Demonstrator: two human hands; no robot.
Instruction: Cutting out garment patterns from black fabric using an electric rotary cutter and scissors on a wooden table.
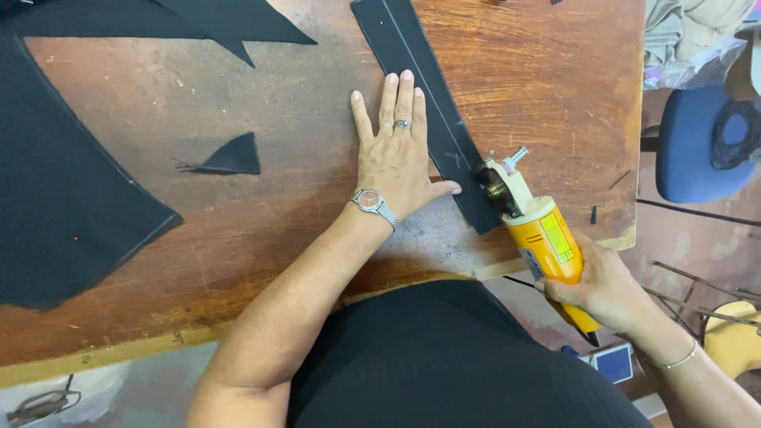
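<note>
Black fabric strip (432, 103) lies diagonally on the wooden counter (238, 238), pinned flat by the open left hand (394, 154), so the right hand (606, 287), gripping the orange electric cutter (539, 230), should feed steadily, keeping fingers aside.

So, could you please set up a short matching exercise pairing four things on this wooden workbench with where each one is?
Things:
1. long black fabric strip
2. orange handheld electric cutter
3. small black triangular fabric scrap
4. large black fabric piece

Places:
A. gripped in the right hand
B. lying alone, left of the left hand
C. pressed flat under the left hand's fingertips
D. spread over the table's left side

Pairs: 1-C, 2-A, 3-B, 4-D
</note>
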